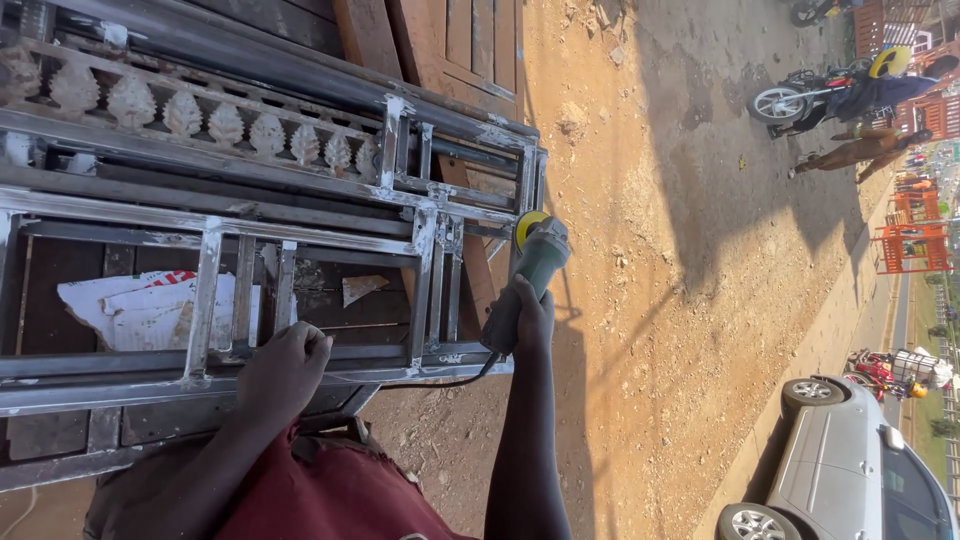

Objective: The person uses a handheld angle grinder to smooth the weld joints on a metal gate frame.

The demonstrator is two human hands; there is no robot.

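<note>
Head view: the scene is seen turned sideways, looking down over a metal frame and bare earth.
Right hand: the right hand (530,312) is seen clenched about the body of an angle grinder (527,280), the fingers wrapped round its dark grip.
Angle grinder: a grey-green tool with a yellow guard at its head; the head is held against the outer edge of the metal gate frame (300,240), at the corner post.
Cable: a dark cable (462,378) is seen running from the rear of the grinder under the frame edge.
Left hand: the left hand (285,365) is laid on the near rail of the frame, fingers curled over the bar and gripping it.
Metal gate frame: grey steel bars with ground bright patches at the joints; a row of leaf-shaped ornaments (200,115) is fixed along the far rail.
Under the frame: a torn white sheet (140,310) is seen lying on dark boards.
Surroundings: sandy ground (680,250), a silver car (850,470) and a motorcycle (830,95) are noted well apart from the work.
</note>
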